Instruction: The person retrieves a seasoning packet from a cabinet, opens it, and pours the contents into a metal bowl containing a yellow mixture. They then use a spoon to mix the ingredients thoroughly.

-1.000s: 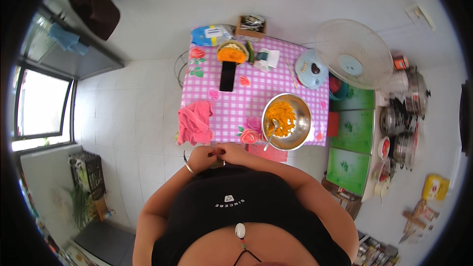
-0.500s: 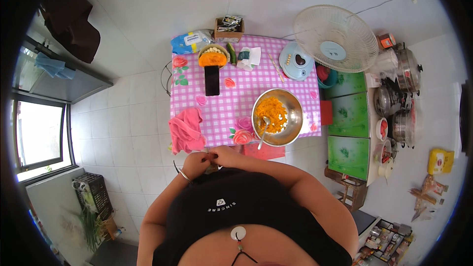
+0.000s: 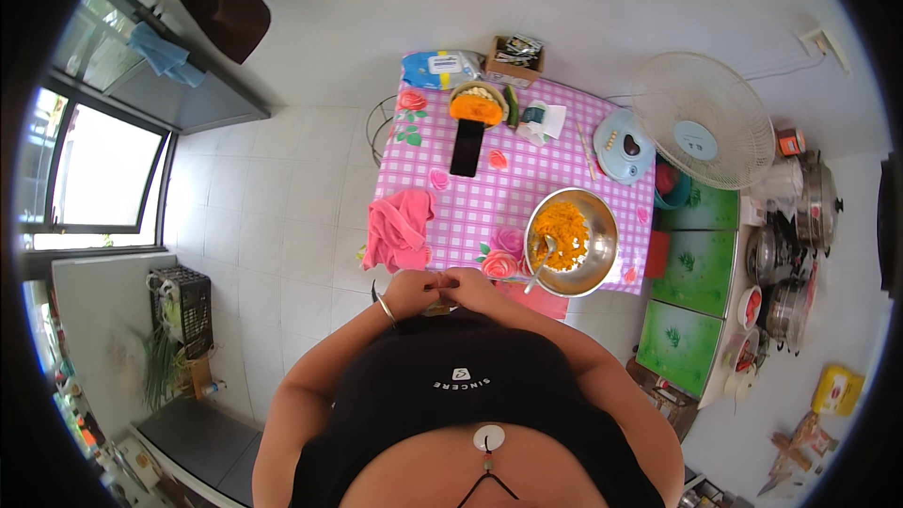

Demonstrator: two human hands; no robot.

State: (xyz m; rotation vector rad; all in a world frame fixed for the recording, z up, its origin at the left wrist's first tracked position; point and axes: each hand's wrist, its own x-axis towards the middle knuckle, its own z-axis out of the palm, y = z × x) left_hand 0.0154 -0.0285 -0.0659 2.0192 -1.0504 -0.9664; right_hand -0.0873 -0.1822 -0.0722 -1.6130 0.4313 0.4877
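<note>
Just off the near edge of the table, my left hand (image 3: 411,293) and my right hand (image 3: 467,288) meet in front of my body. The fingers of both are curled together, fingertips touching; whatever they pinch is too small or too hidden to name. A pink towel (image 3: 399,226) lies on the table corner just beyond my left hand. To the right of my hands stands a steel bowl (image 3: 603,243) with shredded orange food (image 3: 562,229), and a spoon (image 3: 541,263) leans in it, its handle over the rim.
On the checked tablecloth (image 3: 451,212) lie a black phone (image 3: 467,149), a bowl with an orange pumpkin piece (image 3: 477,110), a green cucumber (image 3: 511,105) and a blue packet (image 3: 435,70). A fan (image 3: 704,120) stands at the far right, by green cabinets (image 3: 694,265).
The view has swung, so the table and everything on it sit farther right in the picture. My hands stay together at the table's near edge, fingers shifted slightly.
</note>
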